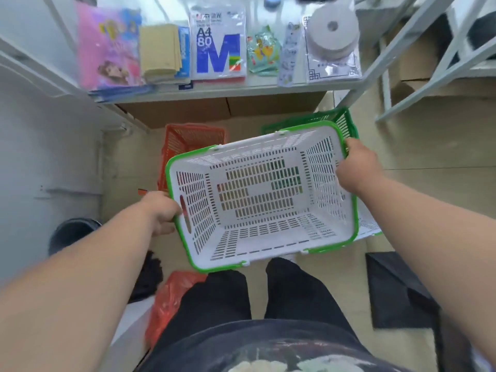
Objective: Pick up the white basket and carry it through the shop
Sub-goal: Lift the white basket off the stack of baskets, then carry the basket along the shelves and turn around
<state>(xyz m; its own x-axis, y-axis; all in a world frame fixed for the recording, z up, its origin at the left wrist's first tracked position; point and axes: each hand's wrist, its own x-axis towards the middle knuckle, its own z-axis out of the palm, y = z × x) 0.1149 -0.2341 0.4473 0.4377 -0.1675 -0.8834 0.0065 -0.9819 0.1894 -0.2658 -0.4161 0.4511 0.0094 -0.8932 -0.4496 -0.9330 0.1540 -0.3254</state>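
Mid-frame, the left hand (161,210) and right hand (357,167) each gripped an end rim of the white basket (257,245); bare floor (418,157) lay at right.

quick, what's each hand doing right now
Left hand: closed on the left end of the white basket, at its handle slot.
Right hand: closed on the basket's right rim.

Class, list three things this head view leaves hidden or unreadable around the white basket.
1. Left hand fingers: curled behind the white basket wall.
2. Green basket: mostly covered by the white one.
3. Small print on the A4 paper pack: blurred.
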